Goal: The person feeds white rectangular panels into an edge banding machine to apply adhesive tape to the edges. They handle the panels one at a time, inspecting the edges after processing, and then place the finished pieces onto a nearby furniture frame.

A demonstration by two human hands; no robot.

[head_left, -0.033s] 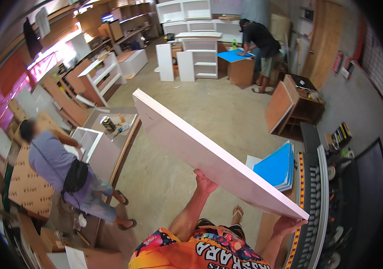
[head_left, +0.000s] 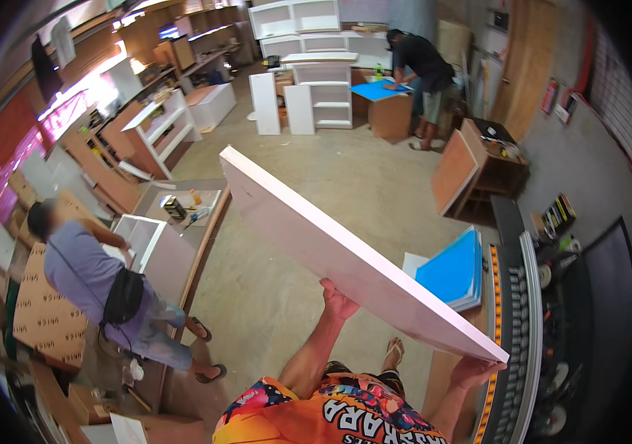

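A long white board [head_left: 297,235] is held up on edge before me, slanting from the far left down to the near right. My left hand [head_left: 340,300] is closed on its lower edge near the middle, with the fingers partly hidden behind it. My right hand [head_left: 473,371] grips the near right end from below; most of those fingers are out of sight. Just beyond the board's right half lies a stack of blue-topped sheets [head_left: 451,268].
A machine with an orange-marked roller track [head_left: 495,325] runs along my right. On the left, a person [head_left: 94,259] works over a white cabinet [head_left: 155,255] on a low table. Farther back, another person [head_left: 421,70] bends over a blue sheet [head_left: 379,90]. A brown cabinet [head_left: 471,174] stands at right.
The view has shifted slightly, so the room sits a little farther left. Both hands keep the same hold on the board.
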